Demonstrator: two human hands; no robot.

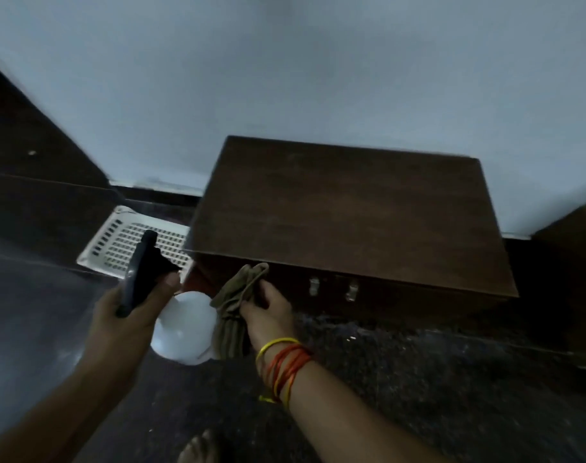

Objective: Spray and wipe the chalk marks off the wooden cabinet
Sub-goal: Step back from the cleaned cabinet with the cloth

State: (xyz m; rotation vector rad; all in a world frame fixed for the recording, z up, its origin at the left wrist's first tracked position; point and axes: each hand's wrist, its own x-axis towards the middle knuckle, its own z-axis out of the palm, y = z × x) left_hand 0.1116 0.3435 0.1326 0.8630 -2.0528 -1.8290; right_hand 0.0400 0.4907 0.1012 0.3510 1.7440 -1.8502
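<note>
Lower frame: my left hand [128, 305] grips the spray bottle [181, 325] by its black trigger head, my right hand [268, 309] holds the cloth [238, 302]. Wooden cabinet [345, 208] center frame, beyond both. No chalk marks visible. Approach step; next, aim and spray.

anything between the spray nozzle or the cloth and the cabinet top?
Nothing visible. The left hand holds the spray bottle left of the wooden cabinet; the right hand holds the cloth just before its front edge. The top looks bare; the frame is too blurred and dim to show chalk marks.
</note>
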